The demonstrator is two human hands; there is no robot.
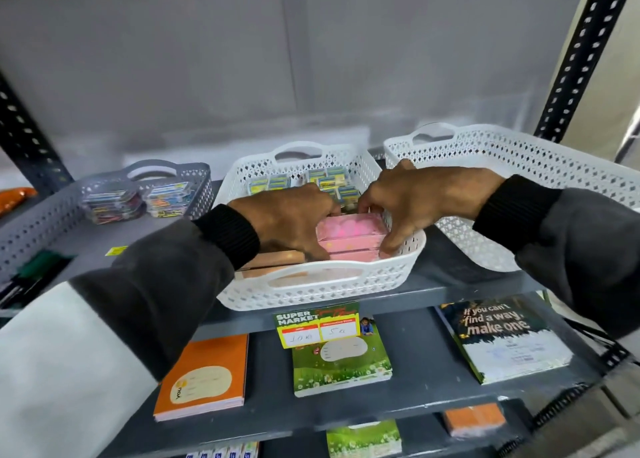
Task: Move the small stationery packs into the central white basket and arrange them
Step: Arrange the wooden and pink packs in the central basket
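The central white basket stands on the grey shelf. Inside it, pink packs lie stacked at the front right, peach packs at the front left, and several small blue-and-yellow packs fill the back. My left hand rests over the left side of the pink stack, fingers curled on it. My right hand grips the same stack from the right, thumb at its lower corner. Both hands are inside the basket.
A grey basket on the left holds clear packs of coloured items. A large white basket stands at the right. Notebooks lie on the shelf below, behind a price tag. Black slotted posts frame the rack.
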